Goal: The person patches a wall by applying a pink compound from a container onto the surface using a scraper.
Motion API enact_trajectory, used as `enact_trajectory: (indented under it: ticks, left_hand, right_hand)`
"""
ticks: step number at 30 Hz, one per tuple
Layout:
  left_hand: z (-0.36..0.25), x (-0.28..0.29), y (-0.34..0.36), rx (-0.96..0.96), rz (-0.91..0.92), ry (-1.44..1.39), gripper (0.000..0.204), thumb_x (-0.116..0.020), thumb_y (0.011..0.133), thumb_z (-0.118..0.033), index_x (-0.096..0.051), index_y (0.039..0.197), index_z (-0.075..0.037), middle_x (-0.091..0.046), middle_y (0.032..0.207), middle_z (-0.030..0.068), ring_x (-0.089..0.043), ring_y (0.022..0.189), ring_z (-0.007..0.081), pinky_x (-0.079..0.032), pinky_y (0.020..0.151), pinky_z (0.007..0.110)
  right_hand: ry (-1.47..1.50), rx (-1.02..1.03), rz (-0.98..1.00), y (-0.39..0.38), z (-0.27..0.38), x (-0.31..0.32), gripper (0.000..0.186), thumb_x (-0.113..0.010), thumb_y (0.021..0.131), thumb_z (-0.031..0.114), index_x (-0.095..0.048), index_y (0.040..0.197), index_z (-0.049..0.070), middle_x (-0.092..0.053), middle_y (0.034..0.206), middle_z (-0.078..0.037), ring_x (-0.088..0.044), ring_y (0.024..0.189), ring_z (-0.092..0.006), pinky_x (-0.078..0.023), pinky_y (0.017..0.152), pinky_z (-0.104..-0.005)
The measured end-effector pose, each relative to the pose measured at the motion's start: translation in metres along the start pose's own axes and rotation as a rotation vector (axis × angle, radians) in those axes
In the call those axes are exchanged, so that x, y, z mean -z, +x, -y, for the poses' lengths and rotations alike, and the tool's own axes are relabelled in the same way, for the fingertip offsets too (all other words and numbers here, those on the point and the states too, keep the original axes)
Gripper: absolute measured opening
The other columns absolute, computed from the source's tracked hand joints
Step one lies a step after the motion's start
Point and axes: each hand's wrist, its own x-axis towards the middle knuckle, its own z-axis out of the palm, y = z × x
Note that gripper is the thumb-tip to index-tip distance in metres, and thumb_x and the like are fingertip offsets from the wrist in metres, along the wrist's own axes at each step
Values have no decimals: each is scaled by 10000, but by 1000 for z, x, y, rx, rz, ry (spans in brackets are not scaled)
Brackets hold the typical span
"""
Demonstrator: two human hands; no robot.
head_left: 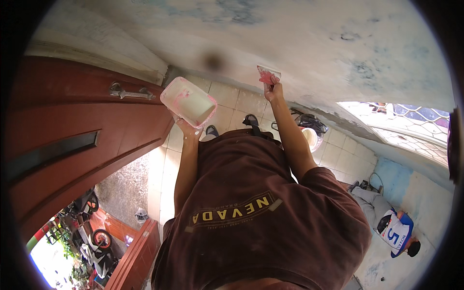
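My left hand (187, 127) holds up a rectangular plastic tub (191, 104) from beneath, its fingers mostly hidden under it. Pale paste lies in the tub, and its rim is smeared with pink and white. In my right hand (274, 92) is a wide, flat putty knife (268, 75) with a red, paste-smeared body and a pale edge. The putty knife is at the lower part of the patchy white and blue wall (309, 48); whether its edge touches the surface I cannot tell.
A reddish-brown door (63, 106) with a metal handle stands at the left. Right of my feet, a white bucket (310, 138) rests on the tiled floor (227, 99) beside a black bag. A window with a white grille (411, 121) and another person (394, 232) are at the right. Motorbikes (99, 253) stand outside, lower left.
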Motion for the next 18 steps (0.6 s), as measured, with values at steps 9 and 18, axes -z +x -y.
enact_trajectory:
  ticks: [9, 18]
  left_hand:
    - [42, -8, -11, 32, -29, 27, 687, -518, 937, -603, -466, 1413, -111, -567, 1333, 150, -576, 1228, 363, -543, 945, 557]
    - [68, -27, -2, 144, -26, -52, 665, -500, 953, -607, -475, 1408, -122, -569, 1310, 178, -601, 1157, 353, -578, 825, 566]
  right_hand:
    - [143, -47, 91, -21, 48, -59, 249, -531, 907, -78, -543, 1107, -225, -666, 1123, -316, -682, 1037, -396, -571, 1013, -423]
    - [161, 105, 255, -141, 107, -73, 264, -605, 917, -6, -618, 1177, -47, -676, 1229, -173, -680, 1101, -277, -590, 945, -367]
